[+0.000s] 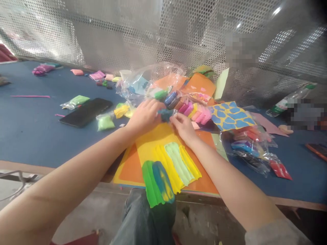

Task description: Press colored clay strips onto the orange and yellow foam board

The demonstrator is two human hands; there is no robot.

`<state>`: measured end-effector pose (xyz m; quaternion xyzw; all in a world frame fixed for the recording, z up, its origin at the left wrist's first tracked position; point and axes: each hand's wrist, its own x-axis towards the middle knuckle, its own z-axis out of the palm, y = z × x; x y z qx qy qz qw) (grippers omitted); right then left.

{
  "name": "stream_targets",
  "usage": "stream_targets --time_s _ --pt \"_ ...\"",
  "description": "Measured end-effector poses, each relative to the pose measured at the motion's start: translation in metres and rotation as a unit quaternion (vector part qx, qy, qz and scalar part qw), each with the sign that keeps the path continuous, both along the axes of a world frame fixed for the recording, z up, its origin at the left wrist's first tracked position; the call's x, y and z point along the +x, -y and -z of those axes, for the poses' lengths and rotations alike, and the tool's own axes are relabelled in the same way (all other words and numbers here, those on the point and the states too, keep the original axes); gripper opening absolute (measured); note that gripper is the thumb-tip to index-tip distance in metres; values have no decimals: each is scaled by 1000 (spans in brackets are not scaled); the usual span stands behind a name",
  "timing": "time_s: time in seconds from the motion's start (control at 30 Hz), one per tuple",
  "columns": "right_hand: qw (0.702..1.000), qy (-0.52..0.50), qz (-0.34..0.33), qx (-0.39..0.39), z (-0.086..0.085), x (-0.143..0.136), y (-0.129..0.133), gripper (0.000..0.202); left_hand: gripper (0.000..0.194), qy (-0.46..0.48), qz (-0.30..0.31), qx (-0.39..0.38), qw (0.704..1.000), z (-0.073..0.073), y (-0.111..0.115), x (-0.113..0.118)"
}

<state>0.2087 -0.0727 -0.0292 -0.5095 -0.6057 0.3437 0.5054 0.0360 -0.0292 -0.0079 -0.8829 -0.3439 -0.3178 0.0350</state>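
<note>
My left hand (148,114) and my right hand (182,125) are close together above the far end of a yellow sheet (145,141). Between them is a small dark teal packet (165,115), with the fingers of both hands closed on its two sides. Nearer to me, strips of clay lie on the sheet: a green one (152,183), a blue one streaked with yellow (163,182), and a pale green one (178,161) between yellow ones. The green and blue strips reach over the table's front edge.
Packs of coloured clay (189,109) lie just beyond my hands. A black phone (86,112) and green clay packets (105,121) are at left. At right are a blue-and-yellow patterned card (232,115), bagged clay (246,148) and a bottle (291,100).
</note>
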Motion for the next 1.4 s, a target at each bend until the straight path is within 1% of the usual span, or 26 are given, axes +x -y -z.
stream_targets --time_s 0.07,0.13,0.17,0.23,0.3,0.47,0.57,0.77,0.93,1.2,1.4 --pt "999 17 -5 27 3 0 -2 26 19 52 48 -85 994 -1 2 3" --pt "997 50 -37 41 5 0 -2 21 18 83 75 -167 980 1 2 6" --pt "996 63 -57 38 5 0 -2 19 18 97 72 -199 973 3 1 7" --pt "992 83 -89 17 6 -1 0 18 20 125 43 -248 960 6 -1 9" --pt "991 90 -100 -2 6 -2 1 20 23 137 24 -278 950 9 -3 9" --pt "992 89 -93 -5 5 -2 1 19 30 146 28 -276 950 8 -3 9" --pt "991 95 -91 -14 5 -1 1 21 25 137 30 -289 947 7 -3 7" --pt "992 81 -90 -25 6 0 2 25 22 111 40 -283 952 5 -5 5" --pt "992 80 -95 -22 7 1 2 26 21 128 55 -292 946 6 -5 6" --pt "990 68 -119 -15 6 3 2 18 19 154 70 -311 935 9 -7 4" --pt "994 19 -111 3 6 4 1 17 19 175 112 -309 928 12 -9 5"
